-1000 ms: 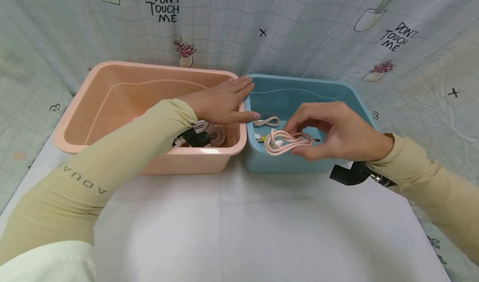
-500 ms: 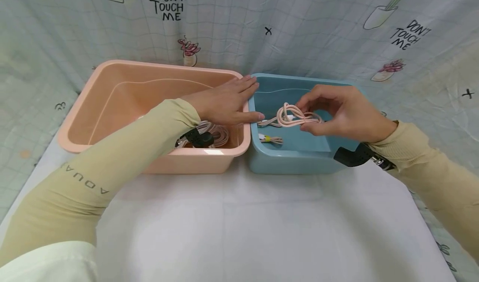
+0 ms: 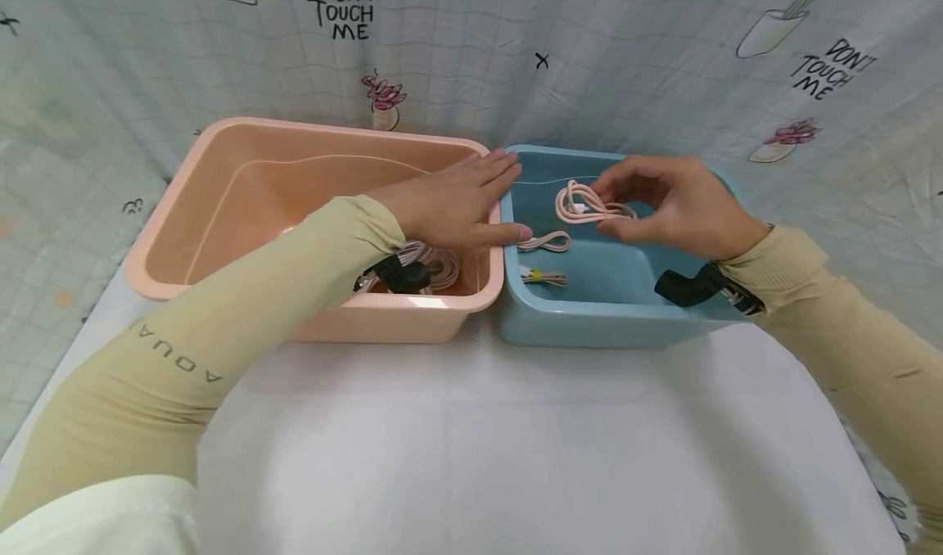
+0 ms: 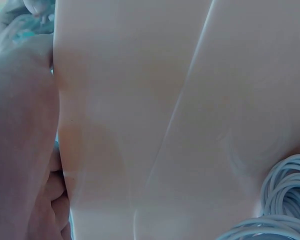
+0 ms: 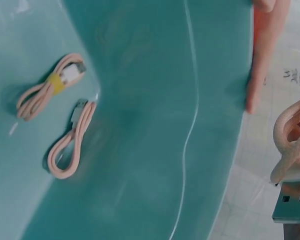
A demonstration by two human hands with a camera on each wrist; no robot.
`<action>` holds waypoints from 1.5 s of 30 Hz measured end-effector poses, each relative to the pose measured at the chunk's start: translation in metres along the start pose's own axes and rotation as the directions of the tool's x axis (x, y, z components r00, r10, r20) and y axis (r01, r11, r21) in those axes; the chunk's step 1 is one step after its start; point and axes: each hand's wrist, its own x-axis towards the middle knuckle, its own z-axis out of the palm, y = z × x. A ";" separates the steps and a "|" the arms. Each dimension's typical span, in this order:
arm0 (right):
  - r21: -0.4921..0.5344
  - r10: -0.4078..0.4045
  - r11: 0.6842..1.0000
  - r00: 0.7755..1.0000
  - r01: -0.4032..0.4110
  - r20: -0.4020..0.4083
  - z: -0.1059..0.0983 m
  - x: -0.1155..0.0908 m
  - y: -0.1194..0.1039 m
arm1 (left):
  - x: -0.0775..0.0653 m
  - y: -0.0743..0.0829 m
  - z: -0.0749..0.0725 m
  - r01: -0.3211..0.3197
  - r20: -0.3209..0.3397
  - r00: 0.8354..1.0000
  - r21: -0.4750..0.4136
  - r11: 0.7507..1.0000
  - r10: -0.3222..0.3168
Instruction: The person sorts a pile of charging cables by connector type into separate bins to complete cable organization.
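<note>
Over the blue bin [image 3: 582, 326] my right hand [image 3: 674, 207] pinches a coiled pink USB cable [image 3: 578, 203] between thumb and fingers; its USB plug [image 5: 292, 202] shows at the right edge of the right wrist view. My left hand [image 3: 460, 199] lies with fingers straight across the touching rims of the peach bin [image 3: 383, 322] and the blue bin. On the blue bin's floor lie two bundled cables: a looped one [image 5: 72, 142] and another with a yellow tie [image 5: 50, 87]. Coiled cables [image 4: 290, 192] lie in the peach bin, partly behind my left wrist in the head view.
Both bins stand side by side on a white-covered table [image 3: 471, 440]. A printed cloth [image 3: 457, 56] hangs close behind them. Black wrist cameras sit under both wrists, the right one [image 3: 688, 285] overlapping the blue bin's front rim.
My right hand, holding the USB cable, has moved away from me, from the blue bin's front side toward its back. The left hand keeps its place on the rims.
</note>
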 end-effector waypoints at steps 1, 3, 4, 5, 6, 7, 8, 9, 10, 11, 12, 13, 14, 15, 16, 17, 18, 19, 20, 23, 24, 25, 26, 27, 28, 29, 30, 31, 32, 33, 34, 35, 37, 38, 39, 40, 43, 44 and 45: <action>-0.007 0.009 1.000 1.000 -0.009 0.000 0.000 0.002 0.002 | 0.000 0.000 0.000 0.000 0.001 1.000 0.000 1.000 0.000; -0.018 0.031 0.999 1.000 -0.031 0.000 0.001 0.005 0.006 | 0.000 -0.001 0.000 -0.001 -0.003 1.000 0.002 1.000 0.001; -0.019 0.043 0.999 0.999 -0.043 0.000 0.002 0.006 0.008 | -0.001 -0.001 0.000 0.001 -0.003 1.000 0.003 1.000 -0.001; -0.019 0.056 0.998 0.998 -0.056 0.002 0.002 0.008 0.010 | -0.001 -0.001 -0.001 -0.001 -0.005 1.000 0.005 1.000 0.001; -0.020 0.066 0.998 0.998 -0.066 0.003 0.002 0.009 0.012 | -0.001 -0.001 -0.001 -0.001 -0.004 1.000 0.003 1.000 0.001; -0.018 0.075 0.997 0.997 -0.075 0.004 0.003 0.011 0.014 | -0.001 -0.001 -0.001 -0.001 -0.002 1.000 0.001 1.000 0.001; -0.015 0.082 0.997 0.997 -0.082 0.005 0.003 0.012 0.016 | -0.001 0.000 -0.001 -0.001 -0.002 1.000 0.000 1.000 0.001; -0.010 0.087 0.996 0.996 -0.087 0.006 0.004 0.013 0.018 | -0.001 0.000 -0.001 -0.001 -0.001 1.000 -0.003 1.000 0.001; -0.012 0.092 0.996 0.996 -0.092 0.006 0.004 0.014 0.021 | -0.001 0.000 -0.001 -0.003 -0.002 1.000 -0.004 1.000 0.003; -0.015 0.099 0.995 0.995 -0.098 0.006 0.005 0.015 0.024 | 0.000 0.000 0.000 -0.006 -0.002 1.000 -0.006 1.000 0.006; -0.020 0.106 0.994 0.994 -0.106 0.005 0.005 0.016 0.026 | 0.000 0.000 0.000 -0.005 -0.002 1.000 -0.007 1.000 0.005; -0.025 0.116 0.993 0.993 -0.116 0.004 0.006 0.018 0.029 | 0.000 0.000 0.000 -0.006 -0.004 1.000 -0.006 1.000 0.006; -0.029 0.127 0.992 0.992 -0.127 0.002 0.006 0.019 0.031 | 0.000 -0.001 0.000 -0.006 -0.007 1.000 -0.005 1.000 0.006; -0.034 0.137 0.990 0.991 -0.137 -0.001 0.006 0.020 0.033 | 0.000 -0.001 0.000 -0.006 -0.009 1.000 -0.004 1.000 0.006; -0.040 0.149 0.988 0.989 -0.149 -0.005 0.005 0.021 0.036 | 0.000 0.000 0.000 -0.007 -0.009 1.000 -0.002 1.000 0.007; -0.043 0.161 0.986 0.987 -0.161 -0.010 0.005 0.021 0.037 | 0.000 0.000 0.000 -0.006 -0.009 1.000 -0.001 1.000 0.006; -0.041 0.171 0.984 0.985 -0.172 -0.017 0.004 0.021 0.039 | 0.000 0.000 0.000 -0.005 -0.010 1.000 0.001 1.000 0.005; -0.040 0.176 0.983 0.984 -0.177 -0.023 0.004 0.022 0.040 | 0.001 0.001 0.000 -0.004 -0.013 1.000 0.002 1.000 0.005; -0.039 0.179 0.983 0.983 -0.180 -0.028 0.003 0.022 0.042 | 0.001 0.001 0.000 -0.005 -0.014 1.000 0.003 1.000 0.005; -0.031 0.172 0.984 0.984 -0.173 -0.041 0.004 0.023 0.046 | 0.001 0.001 0.000 -0.011 -0.020 1.000 0.005 1.000 0.011; -0.026 0.166 0.986 0.985 -0.167 -0.043 0.004 0.023 0.047 | 0.001 0.001 0.000 -0.012 -0.021 1.000 0.004 1.000 0.012; -0.026 0.157 0.987 0.987 -0.158 -0.042 0.005 0.024 0.048 | 0.000 0.002 0.000 -0.010 -0.021 1.000 0.002 1.000 0.010; -0.026 0.151 0.988 0.988 -0.152 -0.043 0.006 0.025 0.050 | 0.001 0.002 0.000 -0.010 -0.020 1.000 0.001 1.000 0.010; -0.020 0.147 0.989 0.988 -0.148 -0.042 0.007 0.025 0.051 | 0.001 0.001 0.001 -0.009 -0.019 1.000 0.000 1.000 0.009; -0.019 0.144 0.989 0.989 -0.145 -0.043 0.008 0.026 0.052 | 0.001 0.001 0.001 -0.006 -0.016 1.000 -0.001 1.000 0.006; -0.019 0.141 0.990 0.989 -0.142 -0.043 0.009 0.027 0.053 | 0.001 0.001 0.001 -0.003 -0.014 1.000 -0.001 1.000 0.003; -0.013 0.141 0.990 0.989 -0.142 -0.043 0.009 0.027 0.053 | 0.001 0.001 0.001 0.000 -0.013 1.000 -0.001 1.000 0.000; -0.012 0.144 0.989 0.989 -0.144 -0.042 0.010 0.028 0.054 | 0.001 0.001 0.001 0.001 -0.010 1.000 -0.001 1.000 -0.001; -0.010 0.145 0.989 0.989 -0.145 -0.042 0.010 0.028 0.054 | 0.001 0.000 0.001 0.000 -0.009 1.000 0.000 1.000 0.000; -0.003 0.149 0.989 0.988 -0.150 -0.041 0.011 0.027 0.054 | 0.001 0.000 0.001 0.000 -0.008 1.000 0.001 1.000 0.000; 0.001 0.155 0.988 0.987 -0.155 -0.044 0.011 0.027 0.055 | 0.001 0.001 0.001 -0.001 -0.007 1.000 0.001 1.000 0.001; 0.004 0.159 0.987 0.986 -0.159 -0.044 0.011 0.026 0.054 | 0.001 0.001 0.001 -0.003 -0.008 1.000 0.001 1.000 0.003; 0.013 0.162 0.987 0.986 -0.162 -0.047 0.011 0.026 0.054 | 0.001 0.001 0.001 -0.003 -0.009 1.000 0.003 1.000 0.003; 0.017 0.161 0.987 0.986 -0.160 -0.048 0.011 0.025 0.054 | 0.001 0.001 0.001 -0.002 -0.011 1.000 0.004 1.000 0.003; 0.022 0.162 0.987 0.986 -0.161 -0.049 0.011 0.025 0.054 | 0.001 0.001 0.001 -0.002 -0.013 1.000 0.005 1.000 0.002; 0.024 0.160 0.987 0.986 -0.159 -0.049 0.011 0.025 0.055 | 0.001 0.001 0.001 -0.002 -0.015 1.000 0.005 1.000 0.002; 0.025 0.153 0.988 0.987 -0.152 -0.041 0.011 0.026 0.056 | 0.000 0.001 0.001 0.002 -0.019 1.000 0.004 1.000 -0.001; 0.024 0.154 0.988 0.987 -0.153 -0.040 0.011 0.026 0.056 | 0.000 0.001 0.001 0.001 -0.019 1.000 0.003 1.000 -0.001; 0.022 0.155 0.988 0.987 -0.154 -0.037 0.011 0.025 0.057 | 0.000 0.001 0.002 0.001 -0.020 1.000 0.001 1.000 -0.001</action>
